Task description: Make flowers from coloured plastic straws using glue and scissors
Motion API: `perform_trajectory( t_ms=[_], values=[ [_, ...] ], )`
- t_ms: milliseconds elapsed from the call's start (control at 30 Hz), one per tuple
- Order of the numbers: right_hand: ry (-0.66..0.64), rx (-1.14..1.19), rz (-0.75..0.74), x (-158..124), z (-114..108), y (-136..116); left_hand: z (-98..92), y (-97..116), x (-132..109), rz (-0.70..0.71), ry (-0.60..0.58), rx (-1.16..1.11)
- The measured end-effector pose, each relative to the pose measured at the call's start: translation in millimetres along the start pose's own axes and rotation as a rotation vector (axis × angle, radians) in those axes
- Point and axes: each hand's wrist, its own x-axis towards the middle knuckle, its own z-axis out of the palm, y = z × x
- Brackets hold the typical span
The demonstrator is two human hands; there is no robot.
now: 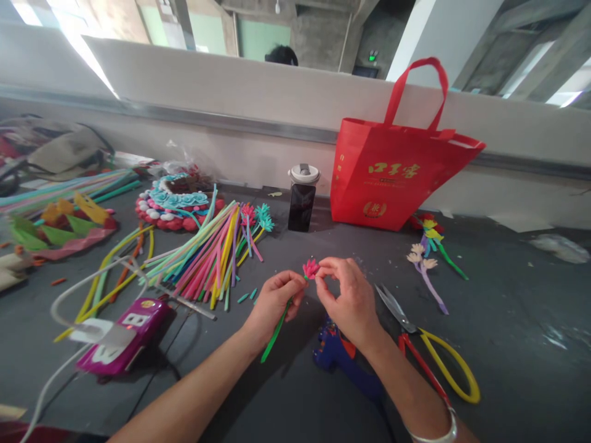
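Note:
Between my hands is a small artificial flower (311,269) with pink petals and a green stem that slants down toward me. My left hand (277,301) pinches the stem just below the bloom. At the petals' right side, the fingertips of my right hand (348,295) are closed on the bloom; whether a separate small piece is between them I cannot tell. A blue glue gun (346,363) lies on the table under my right hand and forearm, partly hidden. Right of that hand lie scissors (415,332) with one red and one yellow handle, blades apart.
Left of my hands spreads a bundle of coloured fuzzy stems (207,252), with finished flowers (263,216) at its far end. A purple power strip (127,335) with white cables sits front left. Behind stand a cup (303,174), a phone (301,208) and a red bag (392,172). More flowers (427,261) lie right.

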Motion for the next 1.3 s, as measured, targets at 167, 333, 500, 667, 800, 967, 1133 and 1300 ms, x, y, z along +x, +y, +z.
perform_trajectory(
  t_ms=[167,333,500,667,800,967,1133,1300],
  values=[
    [0.003,0.004,0.031,-0.4,0.4,-1.1,-0.9,-1.8,0.6,0.004,-0.008,0.004],
    [0.006,0.020,0.076,-0.7,1.8,-3.0,-1.2,-1.5,1.2,0.013,-0.013,-0.001],
    [0.027,0.074,0.101,-1.9,4.4,-3.5,-0.3,-0.2,0.5,0.018,-0.016,-0.004],
    [0.019,0.105,0.133,-2.9,5.6,-3.9,-1.0,-0.9,0.3,0.020,-0.014,-0.005],
    [0.019,0.114,0.154,-4.1,6.8,-4.6,-1.2,-1.0,0.2,0.015,-0.012,-0.006],
    [0.031,0.088,0.168,-5.2,8.1,-5.6,0.3,0.1,-0.8,0.011,-0.005,-0.006],
    [0.038,0.060,0.164,-4.9,9.0,-5.5,0.8,0.7,-1.1,0.008,0.006,0.005],
    [0.037,0.064,0.171,-5.2,9.1,-6.2,0.2,0.5,0.1,0.042,-0.003,0.030]
  ],
)
